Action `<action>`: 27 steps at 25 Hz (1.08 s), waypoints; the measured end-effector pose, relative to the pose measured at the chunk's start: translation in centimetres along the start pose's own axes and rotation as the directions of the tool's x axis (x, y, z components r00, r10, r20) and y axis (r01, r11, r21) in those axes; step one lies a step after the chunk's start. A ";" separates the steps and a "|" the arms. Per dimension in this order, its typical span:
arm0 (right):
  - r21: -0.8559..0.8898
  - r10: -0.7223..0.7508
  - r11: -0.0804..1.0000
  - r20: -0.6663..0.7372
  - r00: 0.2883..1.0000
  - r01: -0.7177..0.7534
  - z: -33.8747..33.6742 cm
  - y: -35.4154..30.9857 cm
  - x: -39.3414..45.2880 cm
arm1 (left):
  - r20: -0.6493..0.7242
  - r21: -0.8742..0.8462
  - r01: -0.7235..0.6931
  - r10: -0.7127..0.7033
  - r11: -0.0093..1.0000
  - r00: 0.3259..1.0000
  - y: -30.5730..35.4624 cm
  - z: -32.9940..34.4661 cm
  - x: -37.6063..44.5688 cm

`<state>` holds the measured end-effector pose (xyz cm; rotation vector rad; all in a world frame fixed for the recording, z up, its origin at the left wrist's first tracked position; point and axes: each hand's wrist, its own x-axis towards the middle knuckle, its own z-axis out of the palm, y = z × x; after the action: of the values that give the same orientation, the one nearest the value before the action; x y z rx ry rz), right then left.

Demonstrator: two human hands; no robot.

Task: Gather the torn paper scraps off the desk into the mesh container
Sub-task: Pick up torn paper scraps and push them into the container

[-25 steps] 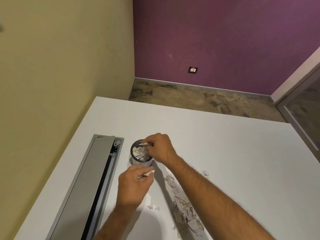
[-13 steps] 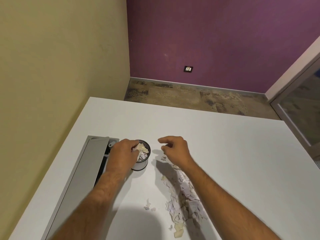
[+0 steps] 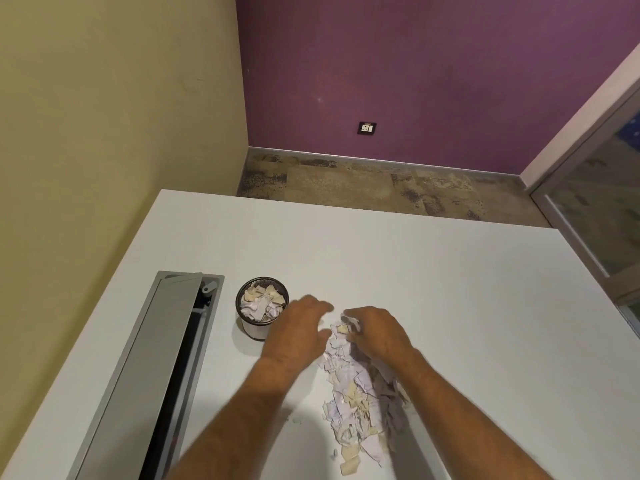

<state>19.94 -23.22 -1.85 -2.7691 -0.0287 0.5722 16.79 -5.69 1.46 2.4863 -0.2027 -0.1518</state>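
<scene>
From the head camera, your left hand (image 3: 299, 329) hovered over the white desk (image 3: 450, 289) with fingers spread and loosely bent, holding nothing; it was blurred. Your right hand (image 3: 375, 332) lay on the far end of the paper scraps (image 3: 353, 396), its fingers curled down into them. Whether it actually had a piece pinched, you could not tell from this view.

The scraps, white and cream, ran in a long strip from between your hands back toward 6 o'clock, partly under your right forearm. A few stray bits (image 3: 294, 420) lay apart from the strip at its 9 o'clock side.

The mesh container (image 3: 262, 308) stood upright at 9 o'clock of your left hand, just beside it, filled nearly to the rim with scraps. At the container's 9 o'clock lay a grey cable tray (image 3: 162, 368) with its lid raised.

No readable writing showed on any scrap. A wall socket (image 3: 366, 128) sat at 12 o'clock on the purple wall.
</scene>
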 end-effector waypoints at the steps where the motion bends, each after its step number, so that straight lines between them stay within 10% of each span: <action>1: -0.043 -0.021 0.999 0.021 1.000 0.022 0.3 -0.3 0.0 | 0.076 0.025 0.008 -0.010 1.000 0.997 -0.1 1.4 -0.2; 6: -0.190 -0.107 0.975 0.069 0.992 0.118 0.9 -1.2 -0.2 | 0.279 0.222 -0.030 -0.034 0.975 0.960 -1.2 5.8 -1.1; 18: -0.071 -0.057 0.996 0.003 0.998 0.057 1.8 -0.2 -0.3 | 0.171 0.232 0.121 -0.163 0.965 0.972 -2.8 6.8 -2.1; 23: 0.422 0.068 0.907 -0.193 0.979 0.021 0.8 0.4 -1.0 | 0.062 0.012 0.245 -0.245 0.969 0.967 -3.9 6.1 -3.6; 27: 0.811 0.131 0.583 -0.151 0.980 0.047 -1.5 -1.3 -1.6 | -0.018 -0.232 0.339 -0.353 0.912 0.936 -4.3 4.5 -5.5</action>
<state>19.12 -22.54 0.48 -1.8825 0.2822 0.2117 11.15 -3.94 -4.41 2.2736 0.2718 -0.2337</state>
